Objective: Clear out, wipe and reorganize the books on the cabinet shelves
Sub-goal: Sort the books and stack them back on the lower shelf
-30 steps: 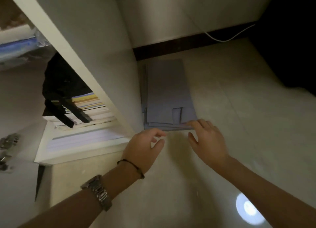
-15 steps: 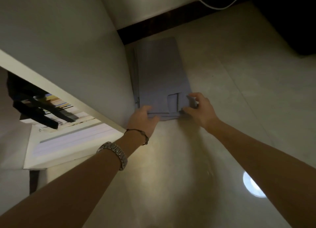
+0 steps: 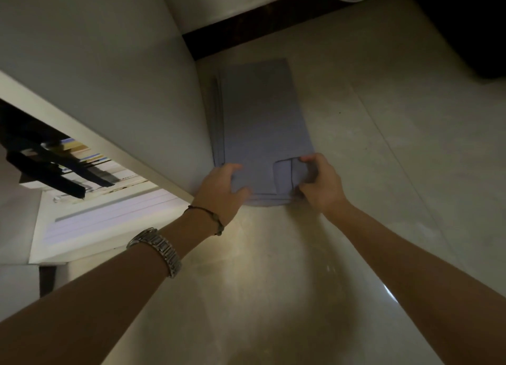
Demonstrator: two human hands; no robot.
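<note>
Both hands, left hand [image 3: 220,185] and right hand [image 3: 319,182], grip the flat grey-blue folder stack's [image 3: 265,124] near edge; lift evenly, sheets could slide.

Plain grey-blue folders [image 3: 262,124] on a pale beige floor [image 3: 383,151].

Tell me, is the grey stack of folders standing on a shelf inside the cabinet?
No, the grey stack of folders lies flat on the floor beside the cabinet, with the left hand and right hand gripping its near edge.
</note>
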